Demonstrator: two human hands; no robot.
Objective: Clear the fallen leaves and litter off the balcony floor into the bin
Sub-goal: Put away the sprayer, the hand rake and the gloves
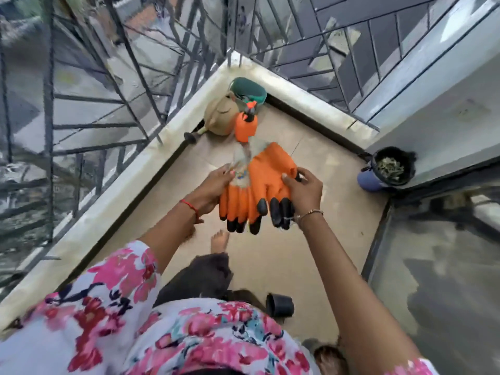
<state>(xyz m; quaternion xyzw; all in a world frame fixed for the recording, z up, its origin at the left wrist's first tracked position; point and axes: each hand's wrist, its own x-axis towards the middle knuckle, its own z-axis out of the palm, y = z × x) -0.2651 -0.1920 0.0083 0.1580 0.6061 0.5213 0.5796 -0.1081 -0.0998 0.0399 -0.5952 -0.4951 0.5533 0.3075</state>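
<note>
The left hand (pixel 213 185) pinches the cuff end of a pair of orange rubber gloves with black claw tips (pixel 259 185), where some clear wrap seems to cling. The gloves are held up in the air, with the tips pointing back toward the person. The right hand (pixel 303 190) grips the other side of the gloves, fingers curled round the edge. So the two hands are a little apart, each clamped on the gloves. I think the step is getting the gloves ready to wear. To do it well, keep one hand tight on one glove and pull the other glove free slowly. Don't drop the wrap, or it makes more litter. The tan tiled balcony floor (pixel 332 253) lies below. Far right, by the wall, stands the round black-lined bin with a blue body (pixel 370 180), with dry leaves (pixel 391 167) already inside.
</note>
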